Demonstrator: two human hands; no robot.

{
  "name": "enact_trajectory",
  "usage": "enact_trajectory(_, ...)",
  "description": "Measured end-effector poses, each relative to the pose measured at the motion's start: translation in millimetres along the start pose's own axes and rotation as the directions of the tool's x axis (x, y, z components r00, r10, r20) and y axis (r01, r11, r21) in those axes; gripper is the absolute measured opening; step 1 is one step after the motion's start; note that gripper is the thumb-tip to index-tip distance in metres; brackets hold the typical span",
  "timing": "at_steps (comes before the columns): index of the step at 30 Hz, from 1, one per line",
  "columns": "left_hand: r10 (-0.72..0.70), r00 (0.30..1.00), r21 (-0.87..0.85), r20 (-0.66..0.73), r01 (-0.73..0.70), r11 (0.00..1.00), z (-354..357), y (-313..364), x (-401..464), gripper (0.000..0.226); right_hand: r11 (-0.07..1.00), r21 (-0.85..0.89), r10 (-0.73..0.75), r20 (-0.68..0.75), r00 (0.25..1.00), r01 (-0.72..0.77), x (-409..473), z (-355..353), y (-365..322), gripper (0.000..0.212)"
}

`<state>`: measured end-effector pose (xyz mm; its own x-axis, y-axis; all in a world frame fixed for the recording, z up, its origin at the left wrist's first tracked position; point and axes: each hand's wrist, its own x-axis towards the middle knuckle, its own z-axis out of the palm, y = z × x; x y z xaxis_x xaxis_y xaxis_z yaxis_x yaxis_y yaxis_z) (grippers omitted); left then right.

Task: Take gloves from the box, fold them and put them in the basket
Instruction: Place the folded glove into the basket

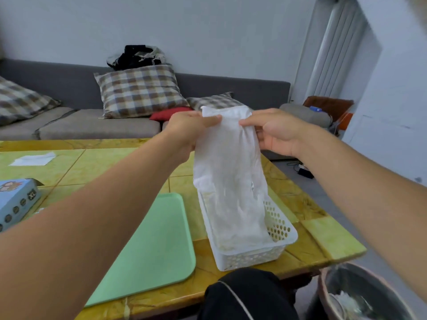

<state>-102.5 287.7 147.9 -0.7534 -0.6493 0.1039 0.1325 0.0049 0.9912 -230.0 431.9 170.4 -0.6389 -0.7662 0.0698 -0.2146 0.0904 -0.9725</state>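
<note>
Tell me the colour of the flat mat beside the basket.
Mint green; the mat shows plainly in the head view.

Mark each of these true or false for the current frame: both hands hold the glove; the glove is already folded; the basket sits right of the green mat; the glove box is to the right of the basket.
1. Both the left hand and right hand pinch the glove: true.
2. The glove is folded: false, it hangs unfolded over the basket.
3. The basket sits right of the green mat: true.
4. The glove box is to the basket's right: false, it is far left.
</note>
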Motion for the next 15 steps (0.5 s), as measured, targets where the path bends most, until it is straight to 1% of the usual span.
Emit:
enact_trajectory(1,0.032,0.999,-0.011,0.005,-0.032,0.999,4.1,4.3,7.7,0.035,0.999,0.008,-0.045,-0.026,0.999,0.046,7.0,-5.9,-3.4,0.034)
enact_trajectory(2,0.072,0.997,-0.014,0.013,-0.072,0.997,6.1,7.9,14.2,0.036,0.995,0.023,-0.101,-0.038,0.994,0.102,12.0,-10.7,-7.8,0.028)
enact_trajectory(4,0.142,0.989,0.018,0.035,-0.143,0.99,8.6,10.9,25.2,0.034,0.982,0.01,-0.188,-0.04,0.981,0.189,18.7,-20.9,-11.1,0.021)
enact_trajectory(6,0.178,0.982,0.099,0.067,-0.184,0.978,9.2,-0.9,29.7,0.03,0.976,-0.044,-0.216,-0.036,0.976,0.214,21.8,-29.4,6.0,0.022)
enact_trajectory(8,0.195,0.976,0.257,0.095,-0.213,0.943,8.5,-29.4,28.0,0.03,0.974,-0.143,-0.181,-0.021,0.983,0.176,22.4,-30.7,44.6,0.024)
enact_trajectory(10,0.17,0.972,0.422,0.162,-0.224,0.879,6.5,-65.0,19.3,0.023,0.965,-0.239,-0.119,-0.018,0.993,0.111,12.1,-27.6,89.5,0.023)
enact_trajectory(12,0.145,0.951,0.53,0.273,-0.274,0.802,4.4,-97.2,8.1,0.02,0.955,-0.288,-0.064,0.018,0.998,0.067,-8.7,-21.9,125.9,0.018)
enact_trajectory(13,0.149,0.93,0.577,0.335,-0.327,0.748,3.8,-108.8,3.2,0.018,0.948,-0.31,-0.055,0.048,0.997,0.067,-17.0,-20.7,140.1,0.017)
enact_trajectory(15,0.155,0.883,0.661,0.442,-0.438,0.61,3.8,-124.3,-9.2,0.017,0.913,-0.391,-0.078,0.117,0.99,0.118,-29.7,-17.8,159.4,0.016)
